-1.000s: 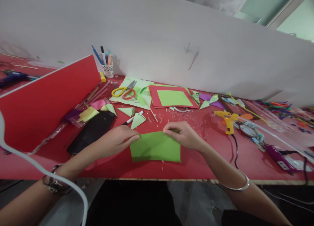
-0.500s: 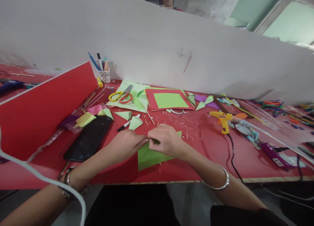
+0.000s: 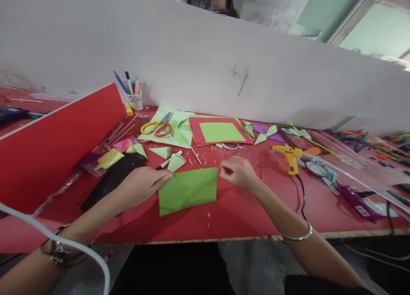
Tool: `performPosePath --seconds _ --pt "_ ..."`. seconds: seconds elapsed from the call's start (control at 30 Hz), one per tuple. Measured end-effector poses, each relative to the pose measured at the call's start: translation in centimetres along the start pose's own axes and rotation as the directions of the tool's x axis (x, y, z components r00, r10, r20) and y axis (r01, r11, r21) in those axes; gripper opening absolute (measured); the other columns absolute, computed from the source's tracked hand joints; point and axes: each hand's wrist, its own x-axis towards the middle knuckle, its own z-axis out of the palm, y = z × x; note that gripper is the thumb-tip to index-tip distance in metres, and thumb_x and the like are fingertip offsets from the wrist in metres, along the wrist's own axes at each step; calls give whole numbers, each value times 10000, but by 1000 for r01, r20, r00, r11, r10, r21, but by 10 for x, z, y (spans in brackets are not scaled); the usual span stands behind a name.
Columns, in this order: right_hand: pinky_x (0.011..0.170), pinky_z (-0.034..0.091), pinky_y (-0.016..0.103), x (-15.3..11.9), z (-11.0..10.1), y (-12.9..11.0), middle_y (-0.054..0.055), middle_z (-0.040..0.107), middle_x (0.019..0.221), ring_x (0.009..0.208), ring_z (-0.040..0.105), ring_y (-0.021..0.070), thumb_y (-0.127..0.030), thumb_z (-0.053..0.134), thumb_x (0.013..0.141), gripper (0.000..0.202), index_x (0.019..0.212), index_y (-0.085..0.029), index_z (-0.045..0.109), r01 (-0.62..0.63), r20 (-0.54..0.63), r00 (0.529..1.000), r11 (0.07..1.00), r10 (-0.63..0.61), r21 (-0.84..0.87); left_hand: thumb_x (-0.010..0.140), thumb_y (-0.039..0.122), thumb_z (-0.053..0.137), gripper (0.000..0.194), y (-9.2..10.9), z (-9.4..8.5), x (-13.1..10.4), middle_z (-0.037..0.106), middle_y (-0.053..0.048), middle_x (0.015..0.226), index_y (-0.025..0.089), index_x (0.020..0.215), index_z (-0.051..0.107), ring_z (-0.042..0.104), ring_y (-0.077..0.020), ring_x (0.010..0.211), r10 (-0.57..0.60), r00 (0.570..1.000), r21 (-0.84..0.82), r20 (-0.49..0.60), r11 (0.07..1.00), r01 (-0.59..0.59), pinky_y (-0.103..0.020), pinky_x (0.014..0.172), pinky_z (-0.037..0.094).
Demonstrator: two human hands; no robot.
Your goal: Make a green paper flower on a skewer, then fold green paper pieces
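Note:
A rectangular sheet of green paper (image 3: 188, 190) lies on the red tabletop in front of me, slightly bowed. Its upper left corner is pinched between the thumb and fingers of my left hand (image 3: 145, 182). My right hand (image 3: 240, 171) is curled into a loose fist just off the sheet's upper right corner, a narrow gap apart; I see nothing in it. Behind the sheet are a cut pale green cone-shaped piece (image 3: 177, 162) with a black line and a black-and-white marker (image 3: 165, 163). My left forearm partly covers a black phone (image 3: 109, 182).
Scissors (image 3: 156, 127) lie on pale green paper at the back. Beside them rests a red and green paper stack (image 3: 221, 132). A yellow glue gun (image 3: 290, 156) with a cord lies to the right. A red board (image 3: 64, 145) and a pen cup (image 3: 136, 101) stand left. A white cable crosses the lower left.
My hands have moved apart, the left one leftward with the green paper and the right one rightward. The sheet has shifted left, and more of it shows now.

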Motion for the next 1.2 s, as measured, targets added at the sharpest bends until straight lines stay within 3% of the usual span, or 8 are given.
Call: performPosePath --seconds 0.13,0.27,0.43,0.73,0.9,1.07,1.2 --pt "555 318 219 2 -3 2 -24 484 536 505 405 97 -143 432 715 129 607 -183 490 -82 -78 993 996 85 39 901 336 250 389 1 -6 3 513 11 547 172 675 520 472 -120 507 -22 997 34 68 999 20 -218 505 257" --pt "717 383 276 11 -8 -17 45 583 796 757 510 155 -193 428 795 119 847 -174 534 30 -192 981 993 -7 114 903 345 244 392 5 -3 9 513 5 557 167 682 515 477 -117 519 5 996 11 93 1000 -6 -217 508 259" --pt "799 392 329 18 -12 -37 81 570 965 904 506 190 -306 466 824 207 978 -179 523 143 -78 988 979 -132 143 909 347 230 393 11 -5 13 439 27 529 163 650 462 413 -97 485 42 994 -104 105 994 -31 -205 499 262" --pt "719 385 271 21 -5 -32 33 628 734 681 542 132 -231 454 839 142 802 -173 578 159 36 985 966 -170 205 901 333 254 397 11 -2 13 513 15 559 160 689 541 454 -106 515 83 993 -125 79 990 -73 -204 508 304" --pt "680 385 247 26 -4 -39 39 641 766 699 562 136 -233 440 844 154 831 -174 581 134 42 988 963 -148 233 853 289 383 248 15 1 19 650 -34 838 207 974 583 568 -173 728 65 992 89 -105 995 -55 -256 629 367" --pt "682 392 237 31 -5 -47 31 649 813 735 565 137 -240 439 846 155 848 -176 581 111 69 988 950 -137 290 860 279 383 241 28 1 23 660 -22 733 202 890 609 574 -173 658 110 982 208 -154 975 -77 -284 635 366" --pt "720 388 256 31 -8 -44 29 648 797 723 561 132 -228 442 843 145 837 -179 579 116 37 991 952 -132 281 877 313 353 282 24 -3 17 672 -28 770 202 893 611 583 -187 673 25 991 153 -130 988 -5 -283 605 359"
